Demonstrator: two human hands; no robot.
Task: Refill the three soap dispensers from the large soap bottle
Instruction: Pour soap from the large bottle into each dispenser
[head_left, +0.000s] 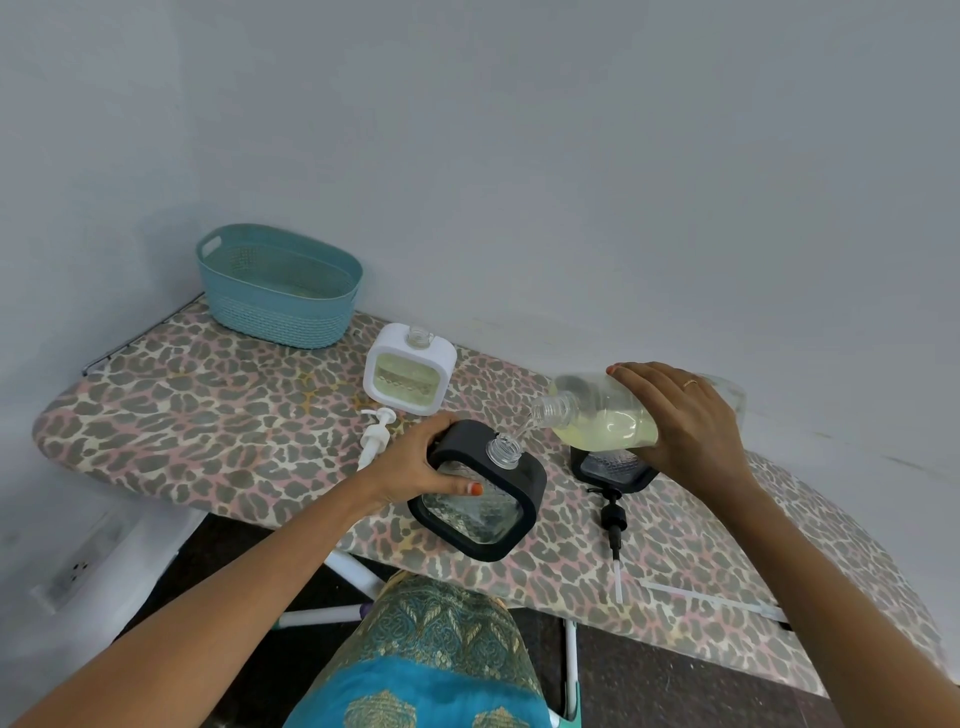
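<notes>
**Tally on one ironing board (208, 415)**

Three soap dispensers: white dispenser (410, 371), near black dispenser (478, 493), far black dispenser (613, 465). One large soap bottle (602, 421). Two loose pumps: white pump (376, 434), black pump (610, 512). One teal basket (278, 286). Two hands: left hand (415, 462), right hand (685, 415).

Home, likely a laundry corner. Leopard-print fabric-covered ironing board (208, 415) on white metal legs (353, 569) under the left hand (415, 462) and right hand (685, 415). Teal woven-pattern plastic basket (280, 306) beyond the left hand. Plain pale painted wall (519, 156) behind. White wall socket (78, 566) down-left of the left hand.
</notes>
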